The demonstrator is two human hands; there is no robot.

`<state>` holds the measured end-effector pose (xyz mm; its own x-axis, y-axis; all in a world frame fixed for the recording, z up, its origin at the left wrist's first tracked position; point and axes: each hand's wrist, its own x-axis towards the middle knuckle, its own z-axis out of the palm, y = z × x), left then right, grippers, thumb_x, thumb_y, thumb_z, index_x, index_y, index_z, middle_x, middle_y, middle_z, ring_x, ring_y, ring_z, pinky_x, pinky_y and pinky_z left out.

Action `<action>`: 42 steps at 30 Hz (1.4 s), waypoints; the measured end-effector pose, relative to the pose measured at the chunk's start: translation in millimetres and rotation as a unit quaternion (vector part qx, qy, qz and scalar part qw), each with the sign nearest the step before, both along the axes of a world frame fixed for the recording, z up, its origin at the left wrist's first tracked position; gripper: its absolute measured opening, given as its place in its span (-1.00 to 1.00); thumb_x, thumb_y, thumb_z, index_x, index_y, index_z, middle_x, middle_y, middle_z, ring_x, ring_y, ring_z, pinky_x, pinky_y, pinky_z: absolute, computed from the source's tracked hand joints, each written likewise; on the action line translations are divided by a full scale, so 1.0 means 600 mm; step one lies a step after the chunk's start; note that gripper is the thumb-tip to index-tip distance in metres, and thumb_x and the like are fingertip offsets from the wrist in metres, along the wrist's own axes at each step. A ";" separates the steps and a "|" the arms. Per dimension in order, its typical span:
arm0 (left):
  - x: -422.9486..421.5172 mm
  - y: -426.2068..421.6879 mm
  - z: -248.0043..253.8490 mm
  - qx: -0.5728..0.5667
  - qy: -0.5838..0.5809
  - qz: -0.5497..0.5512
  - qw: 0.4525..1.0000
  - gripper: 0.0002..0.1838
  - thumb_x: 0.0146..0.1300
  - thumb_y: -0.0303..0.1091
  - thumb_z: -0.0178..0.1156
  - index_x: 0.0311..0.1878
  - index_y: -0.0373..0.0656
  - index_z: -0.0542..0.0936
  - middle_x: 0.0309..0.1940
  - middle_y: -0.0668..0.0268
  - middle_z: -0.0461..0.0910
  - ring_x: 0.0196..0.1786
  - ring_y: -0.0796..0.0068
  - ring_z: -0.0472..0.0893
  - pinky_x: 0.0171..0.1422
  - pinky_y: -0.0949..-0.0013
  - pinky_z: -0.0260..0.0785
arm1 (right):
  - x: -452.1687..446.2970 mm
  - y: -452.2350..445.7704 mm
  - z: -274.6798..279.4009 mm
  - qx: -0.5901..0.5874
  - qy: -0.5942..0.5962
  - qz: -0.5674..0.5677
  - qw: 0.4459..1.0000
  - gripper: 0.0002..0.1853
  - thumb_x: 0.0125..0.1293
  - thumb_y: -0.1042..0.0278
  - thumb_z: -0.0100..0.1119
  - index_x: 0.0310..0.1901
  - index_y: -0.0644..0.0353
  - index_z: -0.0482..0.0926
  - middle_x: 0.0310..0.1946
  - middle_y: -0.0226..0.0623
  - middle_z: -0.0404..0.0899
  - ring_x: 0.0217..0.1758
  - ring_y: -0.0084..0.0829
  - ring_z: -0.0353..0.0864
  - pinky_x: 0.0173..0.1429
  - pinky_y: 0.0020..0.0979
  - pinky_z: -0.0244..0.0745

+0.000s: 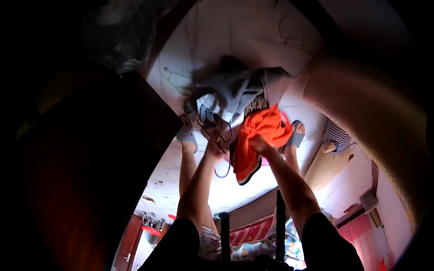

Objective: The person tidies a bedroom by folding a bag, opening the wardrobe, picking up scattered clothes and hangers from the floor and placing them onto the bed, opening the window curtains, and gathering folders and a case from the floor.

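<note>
Orange cloth (266, 128): gathered in our right hand (258, 143).
We grip it mid-body, seemingly to let the ends hang free near the clothes (233, 90); our left hand (214, 148) wraps a thin loop (222, 176), perhaps to steady it.

The orange cloth (267, 124) hides part of our right hand (258, 143). Our left hand (215, 147) is too blurry for us to count fingers. The bottom edge cuts off our black sleeves (332, 241).
</note>
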<state>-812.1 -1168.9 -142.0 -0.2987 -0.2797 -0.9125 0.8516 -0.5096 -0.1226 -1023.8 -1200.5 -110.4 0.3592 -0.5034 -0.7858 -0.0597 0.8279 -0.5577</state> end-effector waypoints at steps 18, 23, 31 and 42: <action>-0.016 -0.107 0.776 -0.301 -0.162 -0.252 0.905 -0.69 0.06 -0.30 0.29 -0.15 -0.20 0.50 -0.33 0.36 0.57 -0.25 0.52 0.55 -0.18 0.51 0.35 | 0.011 0.036 0.716 -0.181 0.089 -0.102 0.974 -0.67 0.10 0.41 0.23 -0.07 0.28 0.53 -0.18 -0.38 0.58 -0.10 -0.52 0.50 -0.02 -0.43 0.42; 0.006 -0.090 0.897 -0.341 -0.172 -0.311 0.870 -0.73 0.04 -0.36 0.28 -0.18 -0.13 0.49 -0.38 0.40 0.56 -0.35 0.57 0.55 -0.31 0.51 0.38 | 0.017 0.078 0.816 -0.299 0.055 -0.156 0.940 -0.69 0.14 0.41 0.20 -0.06 0.30 0.51 -0.16 -0.38 0.57 -0.09 -0.52 0.50 0.03 -0.42 0.40; -0.048 0.022 1.004 -0.323 -0.223 -0.310 0.866 -0.84 0.01 -0.38 0.30 -0.33 -0.09 0.54 -0.47 0.42 0.56 -0.44 0.57 0.55 -0.36 0.50 0.38 | -0.048 0.163 0.972 -0.297 -0.113 -0.190 0.929 -0.68 0.17 0.39 0.17 -0.02 0.26 0.49 -0.11 -0.41 0.54 -0.04 -0.55 0.46 0.07 -0.45 0.37; -0.078 0.040 1.023 -0.352 -0.142 -0.453 0.807 -0.81 -0.02 -0.29 0.34 -0.37 -0.03 0.52 -0.63 0.50 0.46 -0.67 0.65 0.39 -0.62 0.56 0.14 | -0.029 0.284 1.050 -0.224 0.060 -0.298 0.926 -0.60 0.11 0.32 0.19 -0.02 0.33 0.49 -0.13 -0.35 0.55 -0.11 -0.53 0.49 -0.02 -0.43 0.42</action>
